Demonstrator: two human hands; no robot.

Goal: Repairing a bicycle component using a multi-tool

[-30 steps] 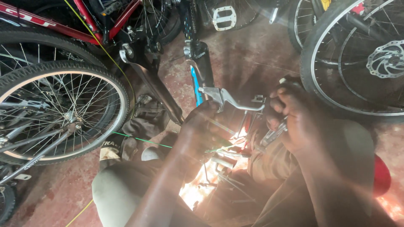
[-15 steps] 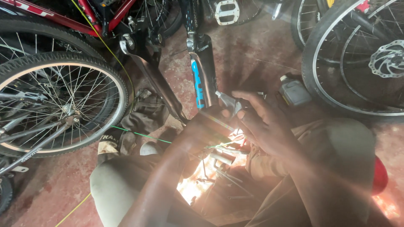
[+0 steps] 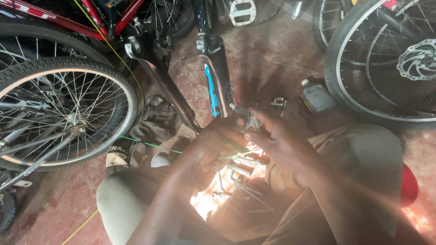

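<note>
A black bicycle fork with a blue stripe slants down from the top middle toward my hands. At its lower end sits a silver brake arm. My left hand is closed around the fork's lower end. My right hand has its fingers on the brake arm, right against the left hand. Below my hands, metal tools and rods lie in a bright glare between my knees.
A spoked wheel stands at the left beside a red frame. A second wheel with a disc rotor stands at the upper right. A small grey bottle and a metal part rest on the red floor.
My right hand has dropped from the right side onto the brake arm and now lies against the left hand. The view has shifted, bringing the grey bottle into sight.
</note>
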